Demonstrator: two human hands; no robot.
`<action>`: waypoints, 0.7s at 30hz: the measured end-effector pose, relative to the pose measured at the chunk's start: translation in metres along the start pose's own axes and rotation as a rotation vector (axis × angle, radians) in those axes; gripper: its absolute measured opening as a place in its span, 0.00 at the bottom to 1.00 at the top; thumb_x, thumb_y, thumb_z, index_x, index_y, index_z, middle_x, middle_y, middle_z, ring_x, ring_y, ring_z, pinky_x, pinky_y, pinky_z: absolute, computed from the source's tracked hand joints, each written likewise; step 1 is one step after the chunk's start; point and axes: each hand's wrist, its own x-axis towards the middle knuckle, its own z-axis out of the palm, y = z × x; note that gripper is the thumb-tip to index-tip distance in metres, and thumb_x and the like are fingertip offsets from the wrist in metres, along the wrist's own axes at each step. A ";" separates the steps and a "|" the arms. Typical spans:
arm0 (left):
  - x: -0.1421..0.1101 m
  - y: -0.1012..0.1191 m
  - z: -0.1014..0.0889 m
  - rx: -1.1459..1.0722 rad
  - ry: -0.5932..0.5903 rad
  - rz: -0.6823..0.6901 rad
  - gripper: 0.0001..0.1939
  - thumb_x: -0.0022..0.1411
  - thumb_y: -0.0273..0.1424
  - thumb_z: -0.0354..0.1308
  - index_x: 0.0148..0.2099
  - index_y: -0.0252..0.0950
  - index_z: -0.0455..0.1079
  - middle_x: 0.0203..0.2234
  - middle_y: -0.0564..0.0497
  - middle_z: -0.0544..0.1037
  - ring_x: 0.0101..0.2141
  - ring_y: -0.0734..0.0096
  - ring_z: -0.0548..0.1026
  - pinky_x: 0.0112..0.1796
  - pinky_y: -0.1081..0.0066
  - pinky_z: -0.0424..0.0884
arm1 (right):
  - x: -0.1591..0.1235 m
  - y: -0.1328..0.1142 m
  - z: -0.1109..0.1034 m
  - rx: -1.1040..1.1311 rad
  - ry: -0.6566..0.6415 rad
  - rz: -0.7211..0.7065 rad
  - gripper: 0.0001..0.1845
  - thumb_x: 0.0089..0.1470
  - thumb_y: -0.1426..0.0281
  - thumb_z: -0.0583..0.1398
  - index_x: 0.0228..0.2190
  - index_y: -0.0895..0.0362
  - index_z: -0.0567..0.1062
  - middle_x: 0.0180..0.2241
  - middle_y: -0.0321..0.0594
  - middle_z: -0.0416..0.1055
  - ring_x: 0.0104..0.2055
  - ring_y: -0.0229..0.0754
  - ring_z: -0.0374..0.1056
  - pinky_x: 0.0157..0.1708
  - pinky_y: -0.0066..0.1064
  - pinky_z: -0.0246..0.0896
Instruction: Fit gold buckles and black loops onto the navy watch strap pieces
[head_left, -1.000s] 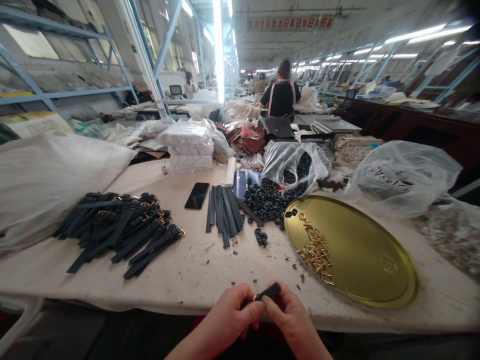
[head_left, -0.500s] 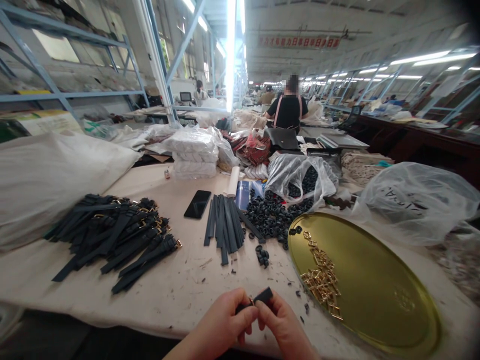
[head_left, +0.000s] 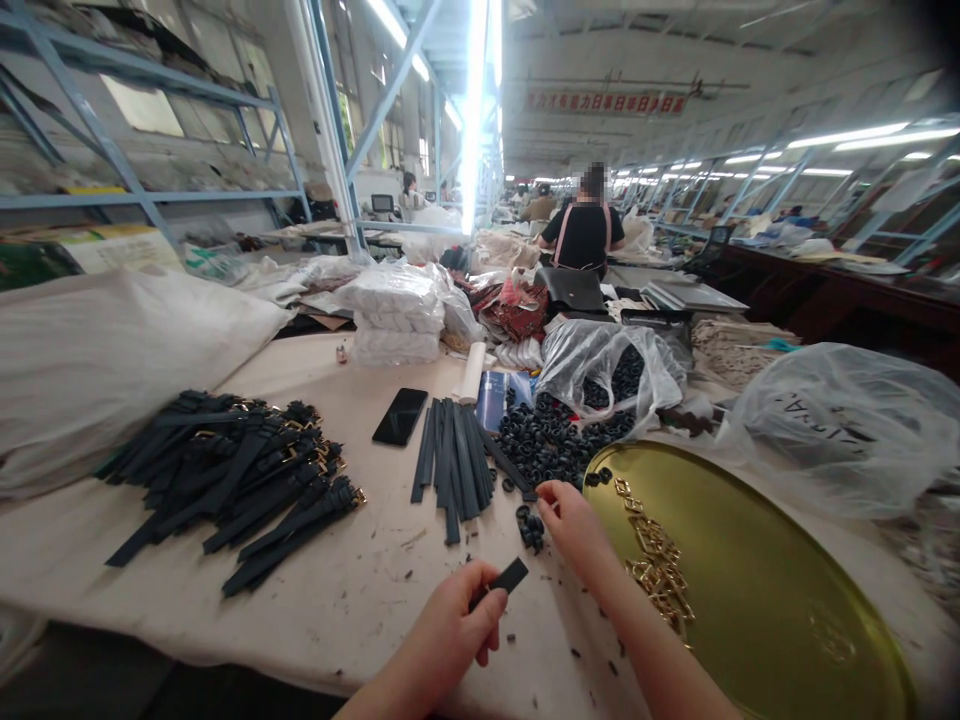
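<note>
Left fingers [head_left: 491, 607] pinch a dark strap [head_left: 513, 575] slanting lengthwise forward-right; right fingers' [head_left: 550, 493] hold is unclear.

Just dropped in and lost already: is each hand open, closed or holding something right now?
Left hand: closed, holding a black strap.
Right hand: beside the small black rings; cannot tell whether it holds anything.

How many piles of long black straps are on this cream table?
2: one of black straps with gold buckles on the left, one of plain flat strips near the middle. More could be hidden further back.
</note>
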 end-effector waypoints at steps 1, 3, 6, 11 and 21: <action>-0.002 0.000 0.000 0.000 -0.007 -0.008 0.08 0.55 0.35 0.47 0.32 0.34 0.59 0.13 0.59 0.63 0.14 0.81 0.59 0.16 0.80 0.56 | 0.006 0.000 0.002 -0.045 -0.013 -0.019 0.06 0.49 0.73 0.53 0.29 0.55 0.70 0.31 0.39 0.67 0.32 0.41 0.64 0.32 0.30 0.54; -0.005 0.000 0.001 0.002 -0.005 -0.023 0.08 0.54 0.34 0.47 0.32 0.34 0.59 0.12 0.60 0.63 0.13 0.81 0.58 0.15 0.80 0.55 | 0.014 -0.001 0.005 -0.133 -0.042 -0.045 0.06 0.46 0.75 0.55 0.27 0.55 0.71 0.30 0.38 0.67 0.31 0.40 0.64 0.31 0.29 0.52; -0.009 -0.003 0.001 -0.004 0.004 -0.025 0.08 0.54 0.35 0.46 0.32 0.34 0.59 0.11 0.60 0.63 0.12 0.81 0.57 0.14 0.80 0.53 | 0.018 -0.003 0.008 -0.257 -0.070 -0.063 0.05 0.47 0.75 0.55 0.25 0.55 0.70 0.28 0.38 0.67 0.31 0.40 0.64 0.30 0.28 0.51; -0.012 -0.006 0.004 -0.010 0.006 0.001 0.08 0.54 0.35 0.46 0.32 0.34 0.58 0.11 0.61 0.63 0.11 0.82 0.57 0.14 0.80 0.53 | 0.018 -0.005 0.011 -0.431 -0.089 -0.078 0.06 0.52 0.75 0.52 0.28 0.56 0.69 0.32 0.41 0.68 0.33 0.40 0.66 0.31 0.28 0.51; -0.024 -0.008 -0.002 -0.016 0.045 0.045 0.08 0.54 0.35 0.47 0.31 0.35 0.58 0.11 0.61 0.63 0.10 0.82 0.56 0.13 0.81 0.51 | 0.014 -0.009 0.009 -0.591 -0.056 -0.116 0.09 0.56 0.75 0.48 0.32 0.56 0.68 0.33 0.41 0.69 0.33 0.39 0.67 0.27 0.28 0.48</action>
